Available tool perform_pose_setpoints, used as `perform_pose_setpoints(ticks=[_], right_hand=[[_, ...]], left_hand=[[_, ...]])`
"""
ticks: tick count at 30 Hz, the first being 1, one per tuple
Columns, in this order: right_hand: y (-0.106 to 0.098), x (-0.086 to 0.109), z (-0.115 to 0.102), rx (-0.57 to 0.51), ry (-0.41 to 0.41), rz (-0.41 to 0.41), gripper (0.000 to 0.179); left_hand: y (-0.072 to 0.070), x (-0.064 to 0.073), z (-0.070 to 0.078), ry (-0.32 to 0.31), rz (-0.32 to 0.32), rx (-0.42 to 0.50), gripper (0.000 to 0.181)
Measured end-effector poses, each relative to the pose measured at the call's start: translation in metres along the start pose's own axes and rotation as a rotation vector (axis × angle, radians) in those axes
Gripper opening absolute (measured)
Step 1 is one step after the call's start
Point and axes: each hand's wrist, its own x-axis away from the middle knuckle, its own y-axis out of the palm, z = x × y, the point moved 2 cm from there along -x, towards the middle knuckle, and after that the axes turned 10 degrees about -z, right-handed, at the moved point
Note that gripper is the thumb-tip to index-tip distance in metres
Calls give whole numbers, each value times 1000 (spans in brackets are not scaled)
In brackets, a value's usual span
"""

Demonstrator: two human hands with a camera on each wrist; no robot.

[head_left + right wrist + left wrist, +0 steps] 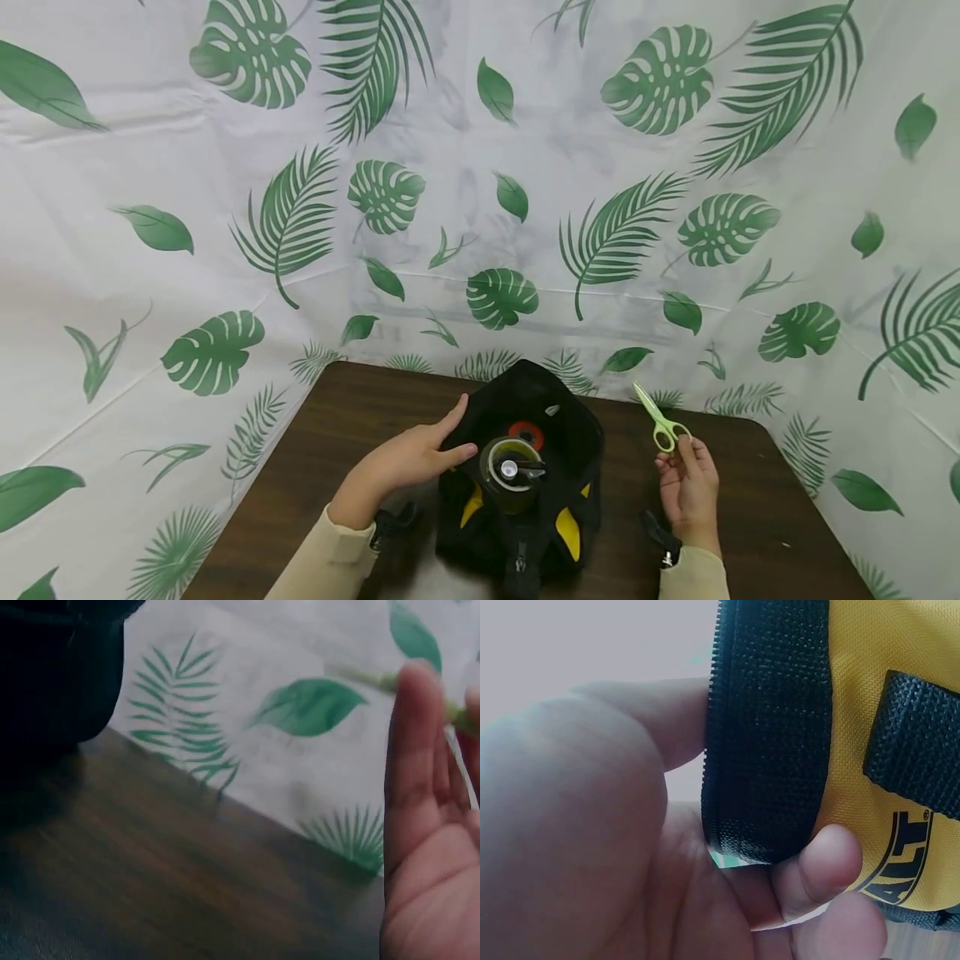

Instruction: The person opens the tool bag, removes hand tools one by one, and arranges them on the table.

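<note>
A black and yellow tool bag (596,454) stands with its top open on the dark table. At its left rim my left hand (401,462) grips the wall; in the left wrist view the fingers (829,859) lie against the outside of the zippered black edge (769,735). To the right of the bag, my right hand (688,483) pinches light green scissors (660,423) by a handle loop. They are raised, blades pointing up and away, and look blurred in the right wrist view. Inside the bag are a round, roll-like thing (489,475) and a red ring (527,432).
The brown wooden table (360,400) ends at a back edge just behind the bag. A white cloth with green leaves (495,208) hangs behind and at both sides. A black strap (522,558) runs down the bag's front.
</note>
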Motion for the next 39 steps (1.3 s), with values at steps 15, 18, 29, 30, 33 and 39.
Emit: perform_pose_setpoints(ticks=[15,18,29,30,33,39], right_hand=[[-20,-11,19,740,213,264,34],[-18,-11,19,871,264,232,41],[-16,-3,24,1103,317,210,49],[-15,-3,24,1096,315,214,48],[-14,-3,24,1093,321,217,49],[-13,-6,24,1145,337,232,48]], left_hand=[[0,-3,1,8,16,0,88],[-1,-3,2,8,21,2,87],[1,-1,1,-2,12,-2,87],[1,-2,1,-2,13,-3,87],[2,-2,0,-2,14,-3,88],[2,-4,1,10,7,-7,89]])
